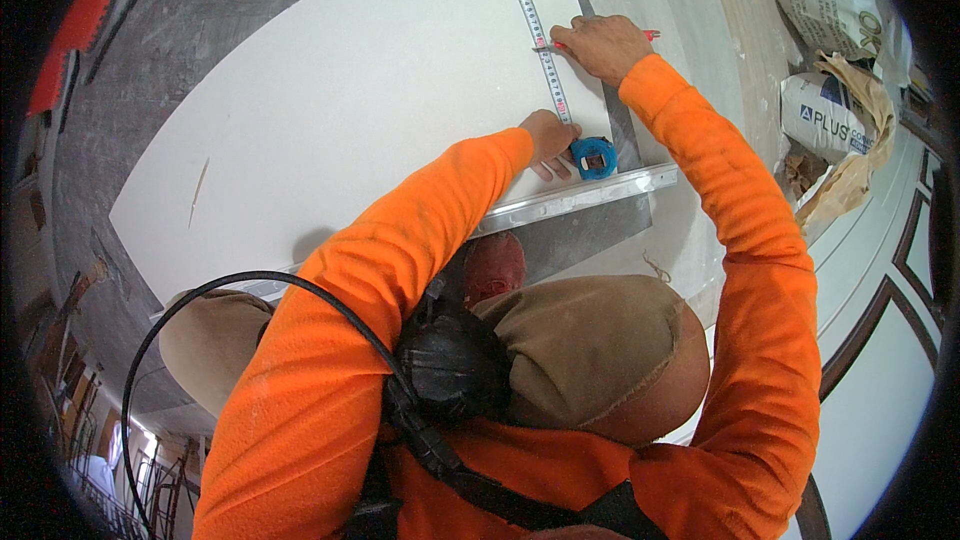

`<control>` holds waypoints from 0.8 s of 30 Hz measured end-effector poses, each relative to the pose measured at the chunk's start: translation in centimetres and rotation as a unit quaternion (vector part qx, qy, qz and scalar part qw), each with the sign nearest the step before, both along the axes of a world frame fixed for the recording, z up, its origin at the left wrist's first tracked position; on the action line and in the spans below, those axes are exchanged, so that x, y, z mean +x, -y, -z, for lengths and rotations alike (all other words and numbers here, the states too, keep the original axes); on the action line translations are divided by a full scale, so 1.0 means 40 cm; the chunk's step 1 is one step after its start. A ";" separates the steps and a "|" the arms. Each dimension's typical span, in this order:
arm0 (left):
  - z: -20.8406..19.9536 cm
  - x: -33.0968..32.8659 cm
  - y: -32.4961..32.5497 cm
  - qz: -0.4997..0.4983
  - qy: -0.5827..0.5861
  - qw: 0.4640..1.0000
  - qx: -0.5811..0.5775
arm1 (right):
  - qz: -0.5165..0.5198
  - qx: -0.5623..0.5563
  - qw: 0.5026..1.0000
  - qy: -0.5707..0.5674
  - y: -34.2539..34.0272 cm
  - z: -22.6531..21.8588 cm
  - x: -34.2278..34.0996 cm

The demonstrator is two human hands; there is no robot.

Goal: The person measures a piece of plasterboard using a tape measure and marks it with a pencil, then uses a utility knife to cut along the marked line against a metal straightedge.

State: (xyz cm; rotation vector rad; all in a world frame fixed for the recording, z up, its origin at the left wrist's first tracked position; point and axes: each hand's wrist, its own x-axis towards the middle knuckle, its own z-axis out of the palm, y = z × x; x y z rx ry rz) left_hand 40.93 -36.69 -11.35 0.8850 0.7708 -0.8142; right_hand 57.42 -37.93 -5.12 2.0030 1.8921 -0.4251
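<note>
A large white board lies flat in front of me. A tape measure with a blue case rests near its close right edge, the marked blade drawn out across the board to the far side. My left hand grips the tape where blade meets case, thumb on top and some fingers stretched along the board. Farther along, my right hand is closed on a slim red pencil-like tool; its dark tip touches or hovers at the blade. Its exact kind is unclear.
A long metal profile lies along the board's near edge. Torn paper and plastic sacks sit at the right. White panels with dark trim lie below them. A red toothed-edged thing is far left. A black cable loops past my left arm.
</note>
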 end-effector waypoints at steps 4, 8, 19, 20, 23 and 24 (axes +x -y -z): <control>0.008 -0.004 -0.003 0.005 0.021 1.000 -0.002 | 0.008 -0.018 1.000 -0.006 -0.002 -0.004 0.000; 0.025 -0.007 0.000 0.009 0.015 1.000 -0.002 | 0.006 -0.008 1.000 -0.022 -0.002 0.001 0.003; 0.017 -0.069 -0.038 -0.033 0.118 0.992 -0.002 | 0.091 0.070 0.993 -0.038 0.042 -0.043 0.059; 0.016 -0.091 -0.057 -0.057 0.127 0.990 0.004 | 0.089 0.059 0.993 -0.040 0.045 -0.039 0.056; -0.036 -0.156 -0.148 -0.103 0.163 0.981 -0.031 | 0.069 0.034 0.996 -0.047 0.077 -0.002 0.035; -0.051 -0.185 -0.197 -0.115 0.170 0.979 -0.011 | 0.055 0.037 0.997 -0.047 0.068 0.005 0.030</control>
